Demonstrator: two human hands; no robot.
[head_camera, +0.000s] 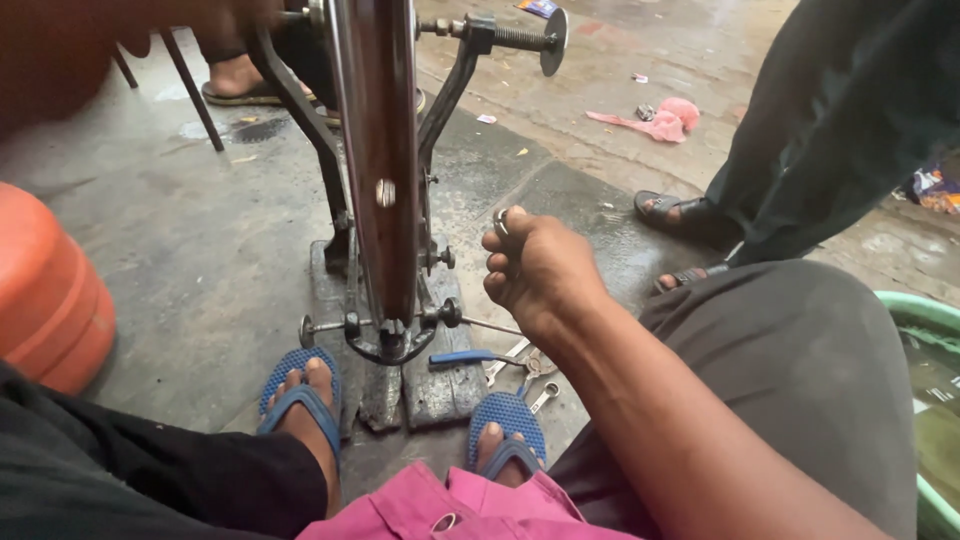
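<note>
The wet grey concrete floor (200, 240) takes up most of what I see. A dark metal wheel-truing stand (440, 110) rises from it between my feet, its two arms running up to a threaded axle. Clamped in that stand is a shiny steel wheel rim (378, 150), seen edge-on, with a small valve hole facing me. To my far side sits a rounded orange plastic drum (45, 290), and at the opposite edge a green plastic tub (925, 315) holding murky water. Another person's dark trouser leg (840, 130) and sandalled foot stand well apart from the stand. My own feet wear blue rubber flip-flops (300, 385) on either side of the stand's base.

My right hand (540, 270) hovers just beside the rim, its grip curled closed on a small round metal spoke key (502, 222) pinched at the fingertips. My left hand (215, 15) is up at the top of the wheel, mostly cut off, so I cannot tell how its grip stands.

On the floor by the base lie a blue-handled tool (465, 357) and a few silver spanners (525, 368), close together.
</note>
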